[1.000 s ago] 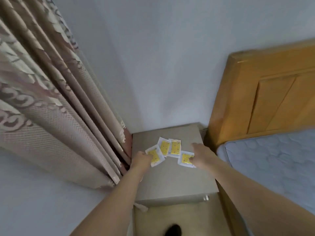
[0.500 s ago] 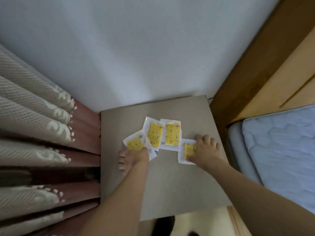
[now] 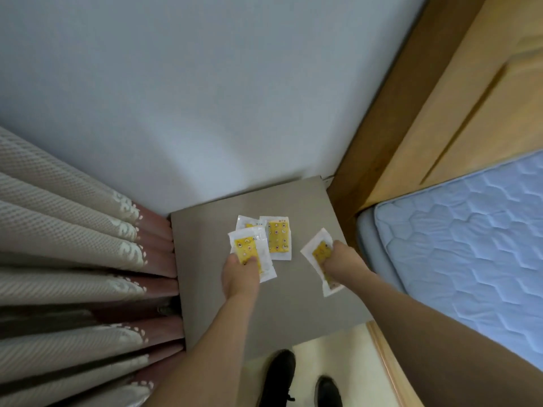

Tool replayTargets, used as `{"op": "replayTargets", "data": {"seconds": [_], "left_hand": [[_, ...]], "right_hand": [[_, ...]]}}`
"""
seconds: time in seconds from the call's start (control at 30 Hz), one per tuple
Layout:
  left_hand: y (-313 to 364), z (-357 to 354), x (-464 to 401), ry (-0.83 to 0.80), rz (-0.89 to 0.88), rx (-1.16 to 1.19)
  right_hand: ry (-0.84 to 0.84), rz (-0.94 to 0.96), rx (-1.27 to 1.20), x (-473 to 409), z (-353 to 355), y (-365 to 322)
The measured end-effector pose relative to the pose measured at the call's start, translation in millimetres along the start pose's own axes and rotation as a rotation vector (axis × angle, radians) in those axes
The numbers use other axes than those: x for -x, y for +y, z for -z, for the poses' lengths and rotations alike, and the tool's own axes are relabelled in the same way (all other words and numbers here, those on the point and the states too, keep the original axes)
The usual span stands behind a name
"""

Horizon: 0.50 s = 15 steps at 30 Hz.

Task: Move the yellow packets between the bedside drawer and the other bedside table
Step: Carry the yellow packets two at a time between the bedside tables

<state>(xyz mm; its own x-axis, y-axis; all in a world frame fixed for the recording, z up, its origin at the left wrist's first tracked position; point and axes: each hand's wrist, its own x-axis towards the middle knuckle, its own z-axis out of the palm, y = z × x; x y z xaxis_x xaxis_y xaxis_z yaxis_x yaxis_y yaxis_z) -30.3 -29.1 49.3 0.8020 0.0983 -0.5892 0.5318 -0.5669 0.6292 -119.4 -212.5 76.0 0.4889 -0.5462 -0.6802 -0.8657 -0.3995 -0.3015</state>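
Yellow packets with white edges are on and over the grey bedside table (image 3: 296, 306). My left hand (image 3: 239, 276) grips one yellow packet (image 3: 249, 248), lifted over the table's middle. My right hand (image 3: 342, 261) grips another yellow packet (image 3: 316, 249), tilted, near the table's right side. Two more lie flat behind them: one packet (image 3: 277, 237) fully seen and one packet (image 3: 245, 223) partly hidden under the left-hand packet.
A patterned curtain (image 3: 73, 245) hangs close on the left. The white wall (image 3: 205, 98) is behind the table. A wooden headboard (image 3: 440, 98) and a blue quilted mattress (image 3: 470, 236) stand on the right. My dark shoes (image 3: 279, 374) are on the pale floor below.
Both hands went from pressing flat on the outer packets to gripping them and lifting them off the tabletop. The camera has tipped further down.
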Motion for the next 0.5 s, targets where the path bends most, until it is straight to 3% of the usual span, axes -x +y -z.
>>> {"op": "replayTargets", "data": {"seconds": [0.23, 0.5], "left_hand": [[110.5, 20.8, 117.1, -0.247, -0.300, -0.036], [172.0, -54.5, 289.6, -0.557, -0.764, -0.195]], "right_hand": [[0.326, -0.080, -0.500, 133.4, 123.2, 6.7], [0.798, -0.266, -0.974, 270.9, 189.4, 150.7]]}}
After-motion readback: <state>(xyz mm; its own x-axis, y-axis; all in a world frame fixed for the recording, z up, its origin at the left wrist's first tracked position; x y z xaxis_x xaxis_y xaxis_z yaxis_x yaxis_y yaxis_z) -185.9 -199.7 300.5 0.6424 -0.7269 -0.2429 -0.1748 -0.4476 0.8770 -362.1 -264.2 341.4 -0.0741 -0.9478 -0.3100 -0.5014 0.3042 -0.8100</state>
